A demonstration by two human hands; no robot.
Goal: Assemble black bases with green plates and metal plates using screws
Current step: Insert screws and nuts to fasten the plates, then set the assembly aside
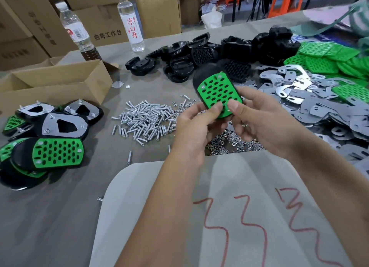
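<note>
Head view shows the left hand [196, 122] and the right hand [257, 116] both raised above the desk [60, 206], each pinching the near end of one black base [201, 74] that carries a green plate [218, 93] on its upper face; both thumbs press on the plate, probably to keep its holes lined up with the base while screws go in. Silvery spots at the plate's far corners look like screw heads, though that is a guess. Just below and left of the hands lies the pile of screws [145, 120], and directly under them a heap of nuts [229, 142], close enough to pick from without reaching. Right of the right hand spread the metal plates [299, 92], with loose green plates [327, 60] beyond; spare black bases [199, 54] sit farther off. Well left of the left hand rest finished assemblies [50, 138], set apart from the stock.
</note>
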